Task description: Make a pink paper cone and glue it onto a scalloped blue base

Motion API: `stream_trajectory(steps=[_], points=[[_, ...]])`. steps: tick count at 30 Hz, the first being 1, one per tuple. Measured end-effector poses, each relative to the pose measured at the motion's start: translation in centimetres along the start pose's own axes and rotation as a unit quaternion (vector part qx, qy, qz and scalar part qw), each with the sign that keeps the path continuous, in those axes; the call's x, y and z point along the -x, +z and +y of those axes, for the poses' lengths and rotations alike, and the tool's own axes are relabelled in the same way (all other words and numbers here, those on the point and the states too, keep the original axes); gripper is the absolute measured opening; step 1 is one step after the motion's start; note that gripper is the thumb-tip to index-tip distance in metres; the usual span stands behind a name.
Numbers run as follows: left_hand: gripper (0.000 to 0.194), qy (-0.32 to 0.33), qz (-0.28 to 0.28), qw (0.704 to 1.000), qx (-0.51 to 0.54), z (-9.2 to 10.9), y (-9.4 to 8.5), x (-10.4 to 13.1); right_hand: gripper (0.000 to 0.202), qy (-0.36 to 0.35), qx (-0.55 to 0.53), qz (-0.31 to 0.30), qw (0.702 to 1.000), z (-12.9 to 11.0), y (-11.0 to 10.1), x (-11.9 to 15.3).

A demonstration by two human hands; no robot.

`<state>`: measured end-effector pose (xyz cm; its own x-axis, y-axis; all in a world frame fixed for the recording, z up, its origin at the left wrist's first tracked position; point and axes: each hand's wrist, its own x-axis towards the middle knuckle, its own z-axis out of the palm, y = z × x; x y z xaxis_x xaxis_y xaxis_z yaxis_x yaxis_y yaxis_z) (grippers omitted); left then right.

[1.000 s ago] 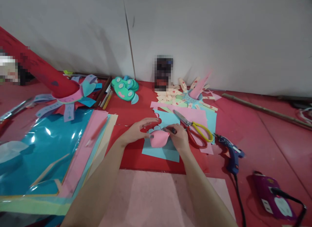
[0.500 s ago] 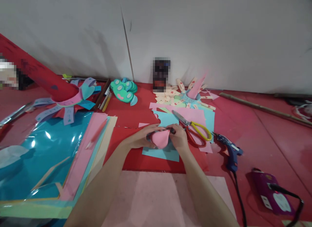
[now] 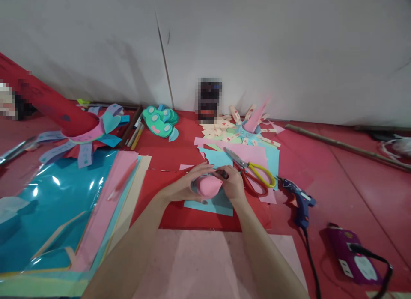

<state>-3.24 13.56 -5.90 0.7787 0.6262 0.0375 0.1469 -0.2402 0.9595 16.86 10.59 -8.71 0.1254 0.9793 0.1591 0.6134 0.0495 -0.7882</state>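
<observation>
One pink paper piece (image 3: 208,186) is held over the blue sheet (image 3: 218,207), inside its near edge. The left hand (image 3: 186,183), more open a second ago, now cups it, seemingly steadying it; the right hand (image 3: 234,184) pinches a small dark object (image 3: 224,174).

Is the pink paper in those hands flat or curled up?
Curled up. The pink paper bulges roundly, narrowing to a point beside the right hand; the left hand cups it.

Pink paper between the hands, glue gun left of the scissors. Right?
One slip: the glue gun lies right of the scissors, as the head view shows. The pink paper is between the left hand and right hand, as you say.
</observation>
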Motion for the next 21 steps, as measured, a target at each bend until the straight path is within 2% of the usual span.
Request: stream_trajectory(steps=[4,8,15,21], points=[[0.063,0.016,0.021,0.999,-0.020,-0.2,0.9,-0.4,0.016,-0.016,-0.001,-0.008,1.000,-0.1,-0.1,0.1],[0.049,0.017,0.025,0.999,-0.025,0.2,0.7,-0.4,0.015,-0.009,0.009,0.003,1.000,-0.1,0.0,0.1],[0.048,0.012,0.056,0.998,-0.009,0.8,0.0,0.0,0.015,-0.004,0.032,0.005,0.999,0.0,0.2,0.0],[0.049,0.025,0.047,0.998,-0.024,0.6,0.0,0.0,0.013,-0.001,0.020,-0.002,1.000,-0.2,0.0,0.0]])
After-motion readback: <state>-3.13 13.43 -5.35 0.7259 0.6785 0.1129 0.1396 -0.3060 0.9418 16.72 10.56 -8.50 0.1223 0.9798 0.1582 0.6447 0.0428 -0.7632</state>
